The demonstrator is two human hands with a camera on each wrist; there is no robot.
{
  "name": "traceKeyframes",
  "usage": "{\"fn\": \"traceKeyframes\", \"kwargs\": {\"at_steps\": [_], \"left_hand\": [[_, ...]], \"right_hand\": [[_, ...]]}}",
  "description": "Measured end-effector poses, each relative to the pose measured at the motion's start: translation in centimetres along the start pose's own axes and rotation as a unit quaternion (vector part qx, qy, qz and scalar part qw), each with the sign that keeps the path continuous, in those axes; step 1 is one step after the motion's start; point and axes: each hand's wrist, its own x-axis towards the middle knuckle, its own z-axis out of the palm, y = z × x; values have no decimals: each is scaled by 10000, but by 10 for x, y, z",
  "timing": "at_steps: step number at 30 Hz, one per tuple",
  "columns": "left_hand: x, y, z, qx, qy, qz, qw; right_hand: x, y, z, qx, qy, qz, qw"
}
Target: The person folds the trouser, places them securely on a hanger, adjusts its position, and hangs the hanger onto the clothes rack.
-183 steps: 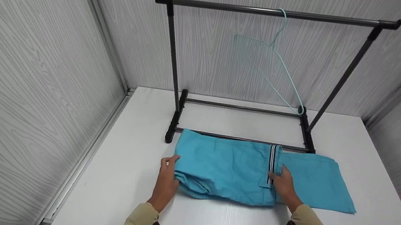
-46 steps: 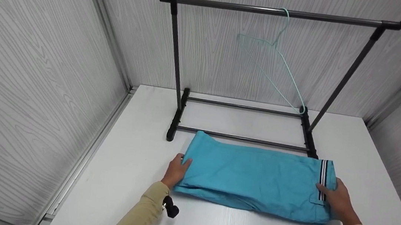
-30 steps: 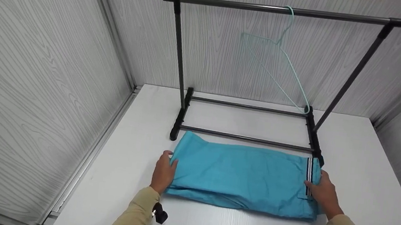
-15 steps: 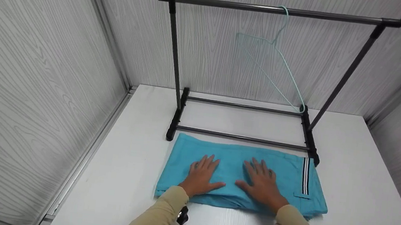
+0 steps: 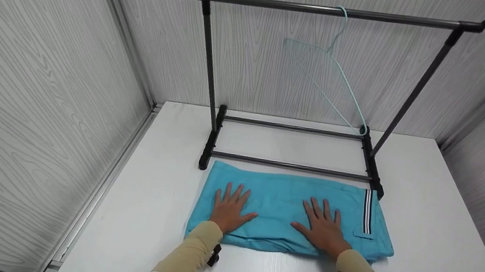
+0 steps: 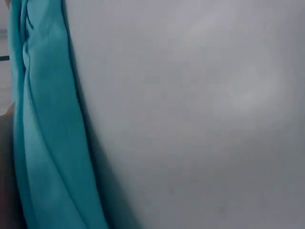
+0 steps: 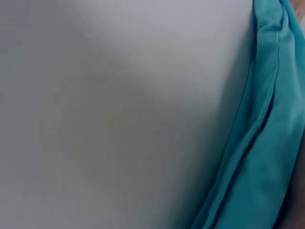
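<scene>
A folded turquoise garment [image 5: 276, 198] lies flat on the white table; its exact kind is not clear. It has a black-and-white striped band [image 5: 367, 212] near its right end. My left hand [image 5: 230, 211] rests on its left part with fingers spread. The right hand [image 5: 324, 228] lies on the right part, fingers also spread and straight. Layered, slightly wavy edges of the garment [image 6: 52, 105] show in the left wrist view. Similar folds of the garment [image 7: 267, 157] appear in the right wrist view. Both palms are hidden from above.
Just behind the garment stands a dark metal clothes rack [image 5: 289, 165]. One pale green hanger [image 5: 347, 81] hangs from its top bar. Grey wood-patterned panels [image 5: 49, 88] enclose the white table [image 5: 147, 180] at the left, back and right.
My hands first gripped the garment's two ends, and the section sticking out at right was folded away. They then let go and settled flat on top, lately moving a little farther apart.
</scene>
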Motion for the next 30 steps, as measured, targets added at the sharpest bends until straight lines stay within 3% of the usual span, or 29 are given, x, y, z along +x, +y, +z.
{"fn": "traceKeyframes", "kwargs": {"at_steps": [3, 7, 12, 18, 21, 23, 28, 30], "left_hand": [[5, -25, 0, 423, 257, -302, 9983], [8, -46, -1, 204, 376, -565, 9975], [10, -58, 4, -424, 219, -703, 9964], [14, -59, 2, -714, 456, -535, 9950], [12, -51, -6, -654, 203, -659, 9955], [8, -40, -14, -740, -159, -741, 9944], [-6, -11, -35, -1376, -1141, -664, 9816], [-12, -7, -38, -1458, -1353, -583, 9783]], "right_hand": [[-3, 19, -6, -119, 173, 219, 9995], [-5, 45, -11, -183, 278, 490, 9982], [-5, 66, -9, 124, 279, 548, 9980], [-3, 73, -6, 358, 355, 485, 9976], [-3, 72, -5, 334, 415, 491, 9974], [-4, 70, -4, 301, 405, 534, 9973], [-6, 62, -4, 326, 359, 834, 9953], [-5, 59, -4, 313, 356, 948, 9944]]}}
